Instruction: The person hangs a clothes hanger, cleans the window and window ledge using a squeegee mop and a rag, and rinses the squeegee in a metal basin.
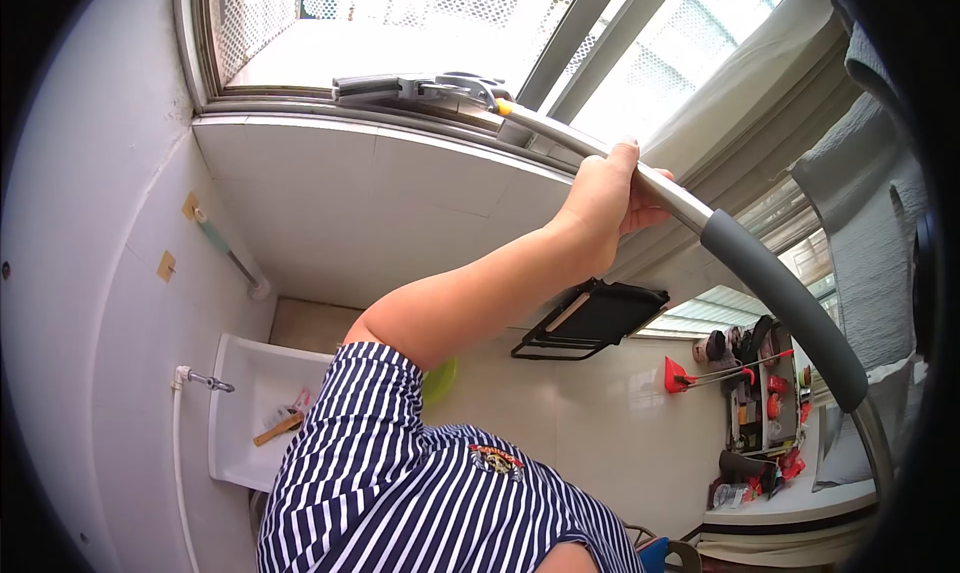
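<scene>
Fingers [650, 217] of the left hand [603, 193] are wrapped round the metal pole [560, 133] between flat head [400, 89], up-left of them by the window frame [260, 103], and grey padding [780, 298], down-right, likely for steering leverage; right hand isn't shown, its grip can't be told.

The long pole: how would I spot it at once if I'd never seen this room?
Start at the bright window across the top, then find the left hand just below it. That hand grips a metal pole running from a grey head near the window down toward the right. Thick grey padding and a small yellow-orange collar set it apart from the bare window frame.
</scene>
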A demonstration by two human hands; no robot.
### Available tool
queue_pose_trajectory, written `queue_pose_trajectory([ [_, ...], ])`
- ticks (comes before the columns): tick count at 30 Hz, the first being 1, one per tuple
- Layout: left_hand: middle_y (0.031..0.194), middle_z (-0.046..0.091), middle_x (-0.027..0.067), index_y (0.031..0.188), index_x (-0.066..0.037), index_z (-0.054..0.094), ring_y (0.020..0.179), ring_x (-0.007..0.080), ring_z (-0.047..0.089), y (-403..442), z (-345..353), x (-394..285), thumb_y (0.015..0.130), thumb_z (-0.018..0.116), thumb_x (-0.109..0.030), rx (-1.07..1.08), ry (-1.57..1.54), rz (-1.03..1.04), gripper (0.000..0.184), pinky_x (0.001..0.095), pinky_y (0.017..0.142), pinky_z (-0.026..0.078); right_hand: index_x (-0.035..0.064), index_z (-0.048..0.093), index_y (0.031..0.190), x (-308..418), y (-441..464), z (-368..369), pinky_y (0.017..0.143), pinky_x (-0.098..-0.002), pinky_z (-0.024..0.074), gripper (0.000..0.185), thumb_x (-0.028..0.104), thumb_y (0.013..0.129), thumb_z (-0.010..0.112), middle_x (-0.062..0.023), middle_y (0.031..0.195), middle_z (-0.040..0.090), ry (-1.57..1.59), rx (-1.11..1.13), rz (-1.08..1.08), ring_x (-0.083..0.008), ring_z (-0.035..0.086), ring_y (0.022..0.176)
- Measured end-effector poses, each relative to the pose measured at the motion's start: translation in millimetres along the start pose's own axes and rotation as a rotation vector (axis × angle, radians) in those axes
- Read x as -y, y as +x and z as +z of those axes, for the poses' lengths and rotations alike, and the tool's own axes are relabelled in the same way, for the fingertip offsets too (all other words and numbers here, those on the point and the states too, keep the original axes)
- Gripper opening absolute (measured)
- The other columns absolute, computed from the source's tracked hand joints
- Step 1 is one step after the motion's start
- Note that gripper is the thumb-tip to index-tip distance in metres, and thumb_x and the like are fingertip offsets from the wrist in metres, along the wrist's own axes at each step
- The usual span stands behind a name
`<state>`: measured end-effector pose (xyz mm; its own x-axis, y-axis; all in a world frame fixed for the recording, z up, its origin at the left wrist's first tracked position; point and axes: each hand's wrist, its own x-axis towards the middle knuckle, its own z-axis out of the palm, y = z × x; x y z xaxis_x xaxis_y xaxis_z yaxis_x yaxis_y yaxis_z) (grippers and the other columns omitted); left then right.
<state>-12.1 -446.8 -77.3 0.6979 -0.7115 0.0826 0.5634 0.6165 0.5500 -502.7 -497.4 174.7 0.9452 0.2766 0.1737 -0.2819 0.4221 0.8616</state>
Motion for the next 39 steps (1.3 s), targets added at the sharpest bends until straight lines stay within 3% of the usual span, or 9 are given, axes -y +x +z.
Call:
queue_pose_trajectory([
  [8,0.096,0.068,0.0102,0.108,-0.005,0.053,0.084,0.0194,0.069,129,-66,-34,0.106,0.034,-0.035,-0.031,0.091,-0.024,0.035,0.0342,0.076,0.059,0.0201,0.072,0.087,49,106,-29,0.046,-0.0272,0.0471,0.030,0.043,0.098,0.056,-0.0010,0.085,0.070,0.212,-0.173,0.044,-0.0164,0.064,0.061],
  [14,0.099,0.066,0.0218,0.125,0.007,0.046,0.075,0.0260,0.070,178,-99,-80,0.105,0.030,-0.048,-0.144,0.383,-0.071,0.061,0.0342,0.064,0.060,0.0109,0.071,0.111,71,203,-45,0.064,-0.0372,0.0517,0.028,0.033,0.096,0.062,-0.0101,0.099,0.070,0.426,0.088,0.177,-0.0275,0.065,0.079],
  [18,0.095,0.068,0.0137,0.092,-0.003,0.068,0.078,0.0270,0.068,140,-75,-56,0.099,0.045,-0.029,-0.208,1.247,0.846,0.036,0.0374,0.076,0.052,0.0142,0.072,0.113,27,239,1,0.072,-0.0418,0.0461,0.023,0.028,0.095,0.064,0.0000,0.110,0.070,0.143,-0.089,0.133,-0.0262,0.062,0.087],
  [21,0.097,0.064,0.0064,0.089,-0.010,0.069,0.091,0.0265,0.064,90,-28,-67,0.087,0.062,-0.015,0.238,1.350,1.384,0.008,0.0406,0.084,0.051,0.0146,0.072,0.112,-11,276,30,0.074,-0.0417,0.0454,0.025,0.029,0.092,0.067,0.0004,0.110,0.070,0.040,-0.307,0.066,-0.0238,0.062,0.089],
  [26,0.097,0.065,0.0008,0.083,-0.013,0.068,0.104,0.0197,0.061,63,47,-127,0.084,0.063,-0.013,0.246,1.987,1.887,0.005,0.0347,0.100,0.044,0.0133,0.071,0.111,-2,319,24,0.074,-0.0413,0.0465,0.025,0.026,0.090,0.068,-0.0009,0.107,0.069,0.271,-0.334,0.173,-0.0242,0.063,0.088],
  [31,0.146,0.050,0.0122,0.143,-0.023,0.052,0.142,0.0363,0.035,59,65,-167,0.080,0.076,-0.035,-0.250,3.495,1.116,0.068,0.0630,0.112,0.022,0.0120,0.071,0.109,20,322,23,0.075,-0.0409,0.0476,0.025,0.023,0.087,0.069,-0.0022,0.105,0.069,0.475,-0.367,0.260,-0.0245,0.063,0.088],
  [33,0.136,0.058,0.0124,0.134,-0.021,0.062,0.126,0.0331,0.052,61,63,-175,0.082,0.074,-0.032,-0.452,3.635,1.113,0.054,0.0642,0.103,0.030,0.0115,0.070,0.108,29,316,25,0.075,-0.0408,0.0480,0.025,0.022,0.085,0.069,-0.0027,0.104,0.069,0.549,-0.387,0.279,-0.0247,0.063,0.087],
  [36,0.110,0.070,0.0084,0.107,-0.012,0.074,0.095,0.0332,0.067,53,77,-183,0.078,0.077,-0.019,-0.383,3.508,-0.023,0.030,0.0545,0.072,0.055,0.0107,0.070,0.107,42,303,30,0.075,-0.0405,0.0487,0.025,0.020,0.084,0.070,-0.0035,0.102,0.068,0.655,-0.415,0.310,-0.0249,0.064,0.087],
  [39,0.095,0.073,0.0124,0.105,-0.004,0.074,0.075,0.0303,0.073,95,63,-186,0.077,0.074,-0.011,-0.521,3.424,-0.219,0.028,0.0441,0.057,0.058,0.0099,0.070,0.106,60,289,36,0.076,-0.0403,0.0493,0.026,0.018,0.082,0.071,-0.0043,0.101,0.068,0.794,-0.433,0.321,-0.0251,0.064,0.087],
])
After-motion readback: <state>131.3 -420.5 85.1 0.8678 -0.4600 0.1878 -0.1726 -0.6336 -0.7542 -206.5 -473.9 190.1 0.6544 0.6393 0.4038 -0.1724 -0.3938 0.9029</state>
